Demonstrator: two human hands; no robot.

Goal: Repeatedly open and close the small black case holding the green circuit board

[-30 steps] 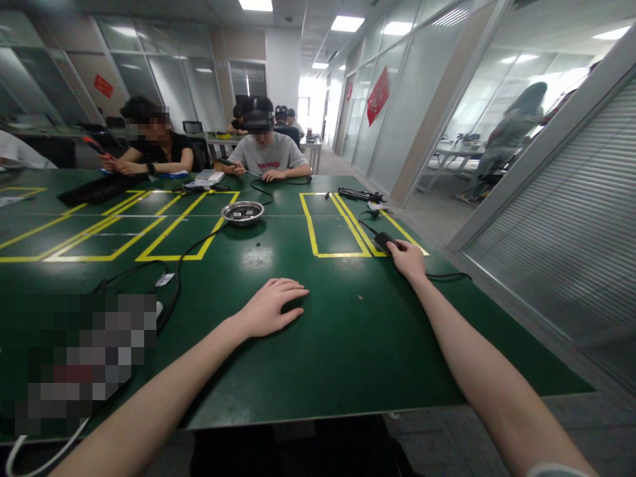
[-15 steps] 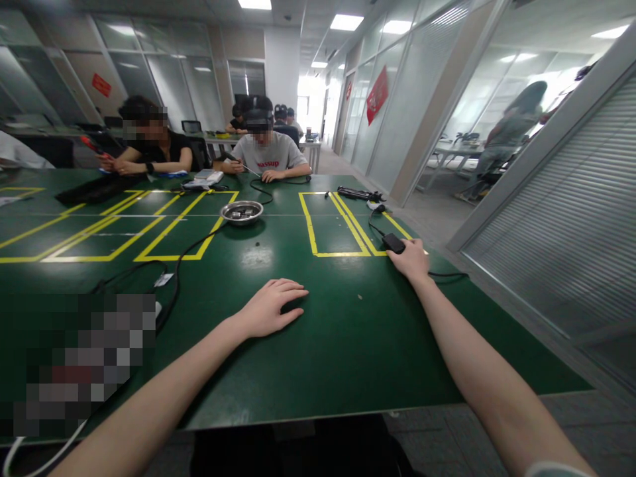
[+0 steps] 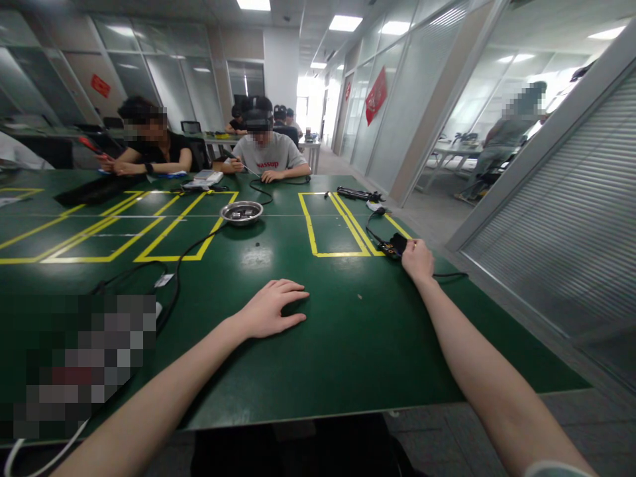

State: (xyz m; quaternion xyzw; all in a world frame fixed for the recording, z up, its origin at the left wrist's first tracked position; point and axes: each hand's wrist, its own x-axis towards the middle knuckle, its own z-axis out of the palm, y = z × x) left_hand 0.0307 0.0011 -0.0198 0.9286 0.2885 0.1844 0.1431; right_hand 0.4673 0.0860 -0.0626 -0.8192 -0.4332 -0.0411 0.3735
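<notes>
My left hand (image 3: 272, 308) lies flat on the green table (image 3: 318, 344) with its fingers spread and nothing under it. My right hand (image 3: 417, 260) reaches to the right edge of the table and grips a small black box (image 3: 396, 246) on a black cable (image 3: 373, 225). The box is tipped on its side beside a strip of yellow tape (image 3: 342, 254), showing an inner face.
A metal bowl (image 3: 242, 212) with small parts sits mid-table. Black cables (image 3: 169, 278) run across the left. A black tool (image 3: 358, 194) lies at the far right. Two people sit opposite; one holds a soldering iron (image 3: 233, 161). The table's right edge drops to the floor.
My right hand has drawn the black box a little toward me and turned it onto its side. The left hand has stayed put.
</notes>
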